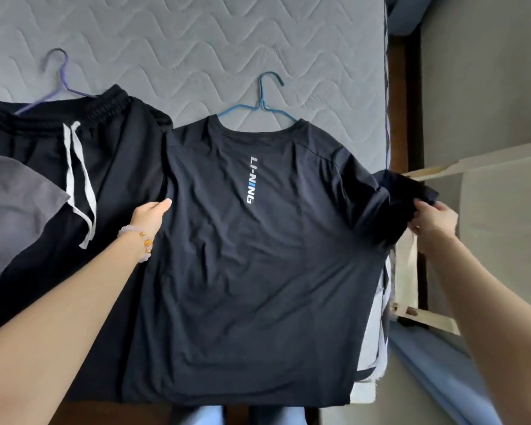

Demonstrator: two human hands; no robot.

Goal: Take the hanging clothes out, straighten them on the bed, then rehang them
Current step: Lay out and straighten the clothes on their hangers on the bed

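A dark navy T-shirt (252, 271) with a vertical white and blue logo lies flat on the grey quilted bed (196, 41), still on a blue hanger (259, 110) whose hook points away from me. My left hand (149, 217) holds the shirt's left edge near the sleeve, fingers tucked under the cloth. My right hand (432, 222) pinches the end of the right sleeve (408, 191), pulled out past the bed's right edge.
Black drawstring shorts (74, 167) on a purple hanger (57, 84) lie to the left, touching the shirt. A grey garment (10, 216) overlaps them at far left. A pale wooden chair (488, 216) stands to the right of the bed.
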